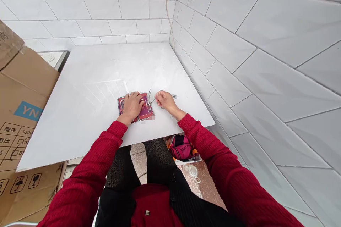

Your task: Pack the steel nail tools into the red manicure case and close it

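An open manicure case [147,113] with a dark red lining lies on the white tabletop. Slim metal tools sit in its left half. My left hand [131,105] rests on top of the case across its middle, fingers laid out and thumb toward the right half, hiding part of it. Just right of the case, my right hand [165,100] is closed in a pinch on a thin metal manicure tool [152,101], whose tip points at the case's right edge. A looped metal piece [149,94] stands up at that edge. Beyond my right fingers lies a nail clipper [174,96].
White tiled walls meet behind and right of the white table [87,67]. A large cardboard box [32,78] stands at the left. A cable [167,3] hangs in the corner. Below the front edge are a pink bag [181,149] and a clear plastic item [193,171].
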